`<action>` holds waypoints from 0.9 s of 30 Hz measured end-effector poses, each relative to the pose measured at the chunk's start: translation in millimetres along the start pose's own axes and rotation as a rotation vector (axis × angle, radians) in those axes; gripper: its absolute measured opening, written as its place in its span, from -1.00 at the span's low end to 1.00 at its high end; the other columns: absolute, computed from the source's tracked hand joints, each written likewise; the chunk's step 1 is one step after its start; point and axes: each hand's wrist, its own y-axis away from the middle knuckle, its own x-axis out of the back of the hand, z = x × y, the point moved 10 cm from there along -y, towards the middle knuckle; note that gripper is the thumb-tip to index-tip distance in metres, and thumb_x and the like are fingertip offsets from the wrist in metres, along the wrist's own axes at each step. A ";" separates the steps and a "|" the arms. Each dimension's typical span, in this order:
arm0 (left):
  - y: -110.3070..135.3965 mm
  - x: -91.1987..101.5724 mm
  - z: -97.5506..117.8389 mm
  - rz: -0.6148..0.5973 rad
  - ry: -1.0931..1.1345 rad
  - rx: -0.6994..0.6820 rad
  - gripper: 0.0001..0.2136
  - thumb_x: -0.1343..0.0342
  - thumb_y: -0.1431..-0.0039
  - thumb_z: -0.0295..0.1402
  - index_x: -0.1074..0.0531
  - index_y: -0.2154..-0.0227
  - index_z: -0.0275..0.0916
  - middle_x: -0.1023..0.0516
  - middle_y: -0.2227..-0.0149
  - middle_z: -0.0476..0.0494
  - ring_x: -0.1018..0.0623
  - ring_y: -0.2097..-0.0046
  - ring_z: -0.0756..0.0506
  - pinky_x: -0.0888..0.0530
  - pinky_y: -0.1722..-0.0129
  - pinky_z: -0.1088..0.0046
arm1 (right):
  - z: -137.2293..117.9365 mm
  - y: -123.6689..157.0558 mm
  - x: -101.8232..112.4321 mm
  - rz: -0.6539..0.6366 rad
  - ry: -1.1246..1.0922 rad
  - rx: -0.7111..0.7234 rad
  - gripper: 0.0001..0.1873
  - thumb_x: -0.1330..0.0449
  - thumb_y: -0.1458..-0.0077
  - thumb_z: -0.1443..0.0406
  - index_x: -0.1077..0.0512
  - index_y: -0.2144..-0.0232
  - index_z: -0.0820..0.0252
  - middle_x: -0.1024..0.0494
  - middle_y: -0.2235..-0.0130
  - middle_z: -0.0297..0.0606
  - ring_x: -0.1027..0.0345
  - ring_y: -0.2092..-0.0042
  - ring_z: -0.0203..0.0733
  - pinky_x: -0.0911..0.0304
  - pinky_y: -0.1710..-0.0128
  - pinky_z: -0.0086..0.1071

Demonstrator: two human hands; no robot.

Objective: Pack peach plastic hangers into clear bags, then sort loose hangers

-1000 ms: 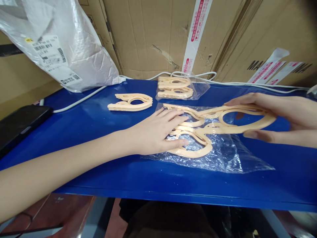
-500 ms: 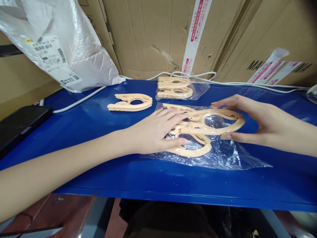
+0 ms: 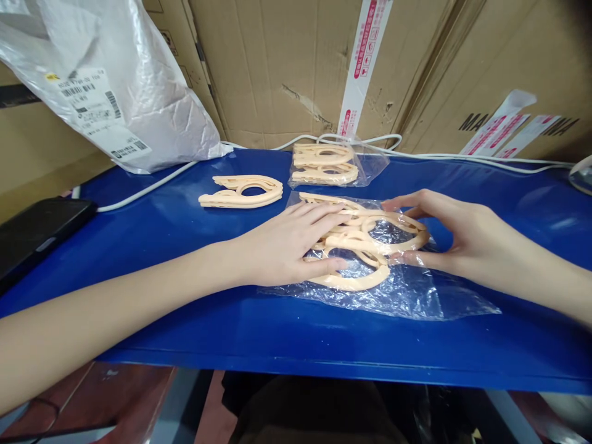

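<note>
My left hand (image 3: 282,246) lies flat, fingers stretched, over a clear plastic bag (image 3: 416,296) and cream folding hangers on the table. The thumb rests at the loop of the front folding hanger (image 3: 356,280). Across from it, my right hand (image 3: 444,228) grips the rounded end of another cream folding hanger (image 3: 400,245), thumb on the near side and fingers on the far side. The hangers overlap partly under my left hand, so their far ends are hidden. I cannot tell exactly which parts are inside the bag.
One folded hanger (image 3: 243,191) lies loose to the left. Behind sits a bagged pair of hangers (image 3: 324,163). A black phone (image 3: 46,231), a white parcel bag (image 3: 139,92) and a white cable (image 3: 148,188) are on the blue table (image 3: 231,327). Cardboard boxes (image 3: 277,61) stand along the back.
My right hand has moved left with the folding hanger, which now overlaps the others more. My left hand has stayed almost in place.
</note>
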 end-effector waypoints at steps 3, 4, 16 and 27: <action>-0.5 0.1 0.4 0.001 -0.002 -0.006 -0.33 0.07 -0.35 0.07 -0.11 -0.36 -0.23 -0.09 -0.43 -0.20 -0.13 -0.41 -0.21 -0.08 -0.37 0.17 | -2.7 -1.2 -1.6 -0.060 -0.051 0.052 -0.41 -0.26 -0.10 -0.02 -0.35 -0.15 -0.07 -0.48 -0.13 -0.21 -0.42 -0.10 0.06 -0.43 -0.04 -0.06; -0.6 0.3 0.7 0.003 -0.001 -0.009 -0.34 0.07 -0.35 0.07 -0.11 -0.36 -0.23 -0.09 -0.43 -0.20 -0.13 -0.41 -0.21 -0.08 -0.37 0.17 | -3.5 -1.5 -2.2 -0.088 -0.075 0.072 -0.41 -0.26 -0.12 0.00 -0.34 -0.18 -0.09 -0.48 -0.14 -0.21 -0.40 -0.13 0.07 -0.40 -0.09 -0.05; 1.0 2.3 1.0 0.015 -0.018 -0.031 -0.36 0.02 -0.35 0.03 -0.13 -0.36 -0.22 -0.05 -0.44 -0.18 -0.08 -0.44 -0.20 -0.04 -0.40 0.17 | 21.7 -1.1 -6.9 -0.061 -0.279 -0.105 -0.24 -0.38 0.01 0.05 -0.27 -0.23 -0.13 -0.53 -0.12 -0.27 -0.51 -0.03 -0.07 -0.53 0.05 -0.23; 1.6 0.8 9.2 0.034 -0.080 -0.100 -0.43 0.07 -0.42 -0.09 -0.08 -0.37 -0.24 -0.03 -0.44 -0.19 -0.05 -0.45 -0.16 -0.05 -0.42 0.20 | 16.1 -5.6 -15.1 -0.024 -0.290 -0.124 -0.26 -0.33 -0.05 0.00 -0.26 -0.23 0.00 -0.54 -0.09 -0.15 -0.45 -0.06 0.01 -0.48 0.09 -0.14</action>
